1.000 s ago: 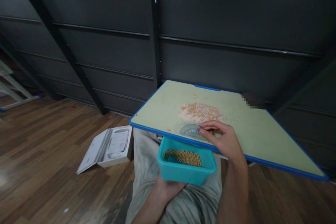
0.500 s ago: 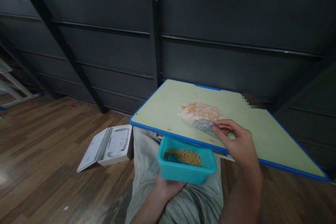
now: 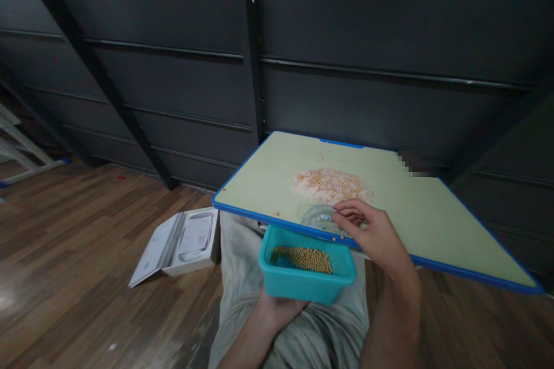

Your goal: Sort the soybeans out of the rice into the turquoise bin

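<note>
My left hand [image 3: 279, 308] is under a turquoise plastic tub [image 3: 305, 288] and holds it over my lap, against the near edge of the board; its fingertips are hidden beneath. Inside the tub lie round tan beans [image 3: 309, 259], which look like soybeans. My right hand [image 3: 366, 225] pinches the right end of a clear plastic protractor [image 3: 320, 216], low over the board's near edge, just above the tub. Beyond it, a pile of white rice-like grains mixed with tan beans [image 3: 331, 183] is spread on the pale green board [image 3: 415, 207].
The board has a blue rim, and a few stray beans [image 3: 277, 214] lie near its front edge. An open white box [image 3: 194, 242] sits on the wooden floor to the left. A dark panelled wall [image 3: 173, 57] rises behind the board.
My right hand has drawn the protractor away from the pile, towards the board's near edge and slightly left. The tub and my left hand have stayed almost in place.
</note>
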A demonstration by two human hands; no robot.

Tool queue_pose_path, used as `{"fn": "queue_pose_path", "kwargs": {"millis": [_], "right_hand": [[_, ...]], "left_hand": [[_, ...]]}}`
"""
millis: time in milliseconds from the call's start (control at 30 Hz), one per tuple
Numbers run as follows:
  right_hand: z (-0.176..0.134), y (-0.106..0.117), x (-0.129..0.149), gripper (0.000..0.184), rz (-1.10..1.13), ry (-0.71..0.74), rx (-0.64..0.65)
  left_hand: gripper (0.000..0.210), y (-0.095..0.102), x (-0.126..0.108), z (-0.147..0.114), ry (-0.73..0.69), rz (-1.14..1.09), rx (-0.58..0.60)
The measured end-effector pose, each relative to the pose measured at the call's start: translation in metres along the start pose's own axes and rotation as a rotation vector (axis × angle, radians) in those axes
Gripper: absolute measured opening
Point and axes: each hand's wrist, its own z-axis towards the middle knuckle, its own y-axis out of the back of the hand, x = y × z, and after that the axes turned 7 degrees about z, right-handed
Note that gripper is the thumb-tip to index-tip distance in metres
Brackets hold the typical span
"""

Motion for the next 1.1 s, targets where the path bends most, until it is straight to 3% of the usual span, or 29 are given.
{"fn": "queue_pose_path", "kwargs": {"millis": [167, 400, 500, 600, 1100], "right_hand": [[0.002, -0.001, -0.004, 0.022, -0.026, 0.025, -0.007], [0.007, 0.008, -0.011, 0.021, -0.183, 0.154, -0.208], [0.009, 0.009, -0.011, 0.022, -0.174, 0.192, -0.297], [0.01, 0.01, -0.013, 0.024, -0.164, 0.214, -0.408], [0.009, 0.039, -0.029, 0.031, -0.082, 0.151, -0.651]], "left_hand": [[0.046, -0.003, 0.001, 0.0, 0.003, 0.013, 0.028], [0.042, 0.013, 0.008, 0.005, -0.022, 0.024, 0.102], [0.037, 0.013, 0.007, 0.002, -0.016, 0.038, 0.06], [0.045, 0.013, 0.007, 0.001, -0.001, 0.048, 0.015], [0.041, 0.018, 0.005, 0.002, 0.017, 0.004, 0.009]]}}
